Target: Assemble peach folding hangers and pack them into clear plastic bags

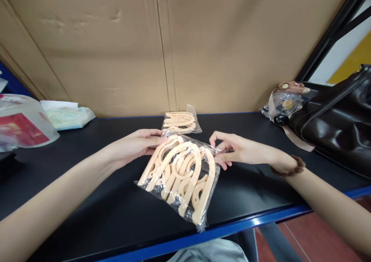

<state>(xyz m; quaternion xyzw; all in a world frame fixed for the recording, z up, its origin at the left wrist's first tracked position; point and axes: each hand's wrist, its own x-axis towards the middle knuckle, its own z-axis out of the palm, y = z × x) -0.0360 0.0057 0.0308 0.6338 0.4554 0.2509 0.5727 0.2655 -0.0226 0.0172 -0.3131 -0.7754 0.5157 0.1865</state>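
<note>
A clear plastic bag of beige folding hangers (185, 173) is tilted over the table, its lower corner towards the front edge. My left hand (145, 144) grips its upper left edge, thumb on top and fingers partly hidden beneath. On the upper right edge, my right hand (228, 150) pinches the film between thumb and curled fingers. Behind lies a second clear bag of similar beige hangers (181, 122), flat on the black table. Whether the held bag touches the table along its lower side, I cannot tell.
The black table (95, 208) has a blue front edge. At left are a translucent plastic tub (26, 123) and a soft white pack (71, 117). On the right stand a clear bottle with a brown lid (286, 99) and a black bag (339, 119). Cardboard (185, 49) walls the back.
</note>
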